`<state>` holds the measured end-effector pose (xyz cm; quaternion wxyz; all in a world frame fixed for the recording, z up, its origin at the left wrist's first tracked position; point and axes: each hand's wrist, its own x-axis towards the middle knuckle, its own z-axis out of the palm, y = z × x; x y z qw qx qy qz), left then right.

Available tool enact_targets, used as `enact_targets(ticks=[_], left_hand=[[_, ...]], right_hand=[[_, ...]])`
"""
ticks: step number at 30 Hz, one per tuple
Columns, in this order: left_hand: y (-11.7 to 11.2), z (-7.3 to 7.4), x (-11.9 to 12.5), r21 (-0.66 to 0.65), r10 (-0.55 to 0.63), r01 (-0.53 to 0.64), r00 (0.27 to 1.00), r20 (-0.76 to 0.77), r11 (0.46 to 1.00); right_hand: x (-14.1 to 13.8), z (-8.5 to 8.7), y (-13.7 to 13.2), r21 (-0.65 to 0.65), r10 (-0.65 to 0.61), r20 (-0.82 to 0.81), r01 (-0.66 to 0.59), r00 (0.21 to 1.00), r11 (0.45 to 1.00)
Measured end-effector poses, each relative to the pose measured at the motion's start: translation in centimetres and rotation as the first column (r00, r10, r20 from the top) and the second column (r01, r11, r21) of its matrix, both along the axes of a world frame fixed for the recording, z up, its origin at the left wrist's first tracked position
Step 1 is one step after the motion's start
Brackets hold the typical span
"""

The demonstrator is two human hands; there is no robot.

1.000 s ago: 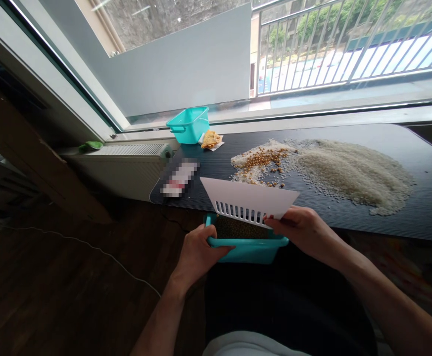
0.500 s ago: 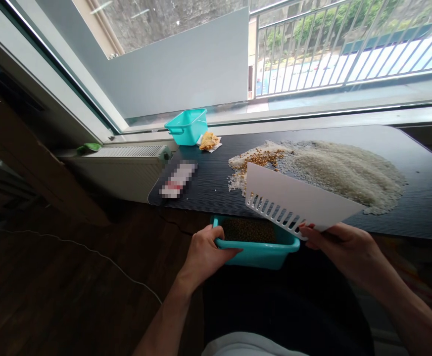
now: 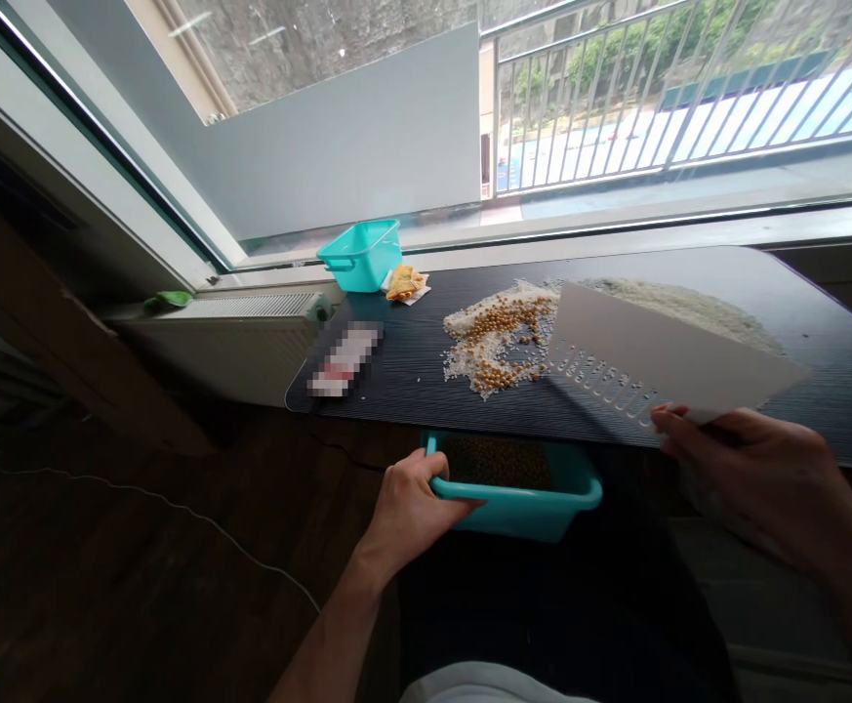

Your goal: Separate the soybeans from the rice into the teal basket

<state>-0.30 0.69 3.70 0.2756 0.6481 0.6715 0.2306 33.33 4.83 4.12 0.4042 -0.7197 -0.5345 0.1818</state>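
Observation:
My left hand (image 3: 415, 503) grips the left rim of a turquoise plastic bin (image 3: 520, 513), held just below the table's front edge. Inside it lies a layer of yellow-brown beans (image 3: 499, 461), in shadow. My right hand (image 3: 740, 459) is closed on a white slotted plastic sheet (image 3: 660, 342), pinched at its near edge and raised over the table. Its row of slots faces down and left. Behind the sheet a broad pile of rice (image 3: 696, 298) is partly hidden. To its left, loose golden beans (image 3: 499, 317) lie mixed with rice grains.
On the dark table (image 3: 426, 381), a second turquoise bin (image 3: 363, 256) stands at the back left, beside a crumpled yellow item (image 3: 405, 283) on white paper. A blurred flat object (image 3: 344, 359) lies at the left end. A radiator (image 3: 227, 322) and window border the table.
My right hand has moved the slotted sheet to the right, uncovering more beans and rice at the left and covering more of the rice pile. My left hand stays on the bin's rim.

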Motion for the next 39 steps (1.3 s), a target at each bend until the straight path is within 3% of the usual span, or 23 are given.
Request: enact_targets(ticks=[7,22,26,34,39], left_hand=[[0.0,0.0,0.3,-0.008,-0.022,0.022,1.0,0.018,1.0],[0.1,0.2,0.4,-0.006,-0.041,0.041,0.999,0.035,0.999],[0.2,0.1,0.4,-0.026,-0.037,0.038,0.999,0.029,0.999],[0.2,0.1,0.5,-0.029,-0.043,0.045,0.998,0.041,0.999],[0.1,-0.1,0.4,-0.022,-0.04,0.042,0.998,0.05,0.999]], right_hand=[[-1.6,0.9,1.9,-0.016,0.065,-0.102,-0.067,0.993,0.998],[-1.7,2.0,0.6,-0.061,0.1,-0.185,-0.113,0.978,0.992],[-1.8,2.2,0.8,-0.053,0.068,-0.133,-0.075,0.989,0.996],[-1.5,2.0,-0.3,-0.054,0.139,-0.228,-0.155,0.964,0.986],[-2.3,2.5,-0.3,-0.055,0.218,-0.201,-0.233,0.955,0.971]])
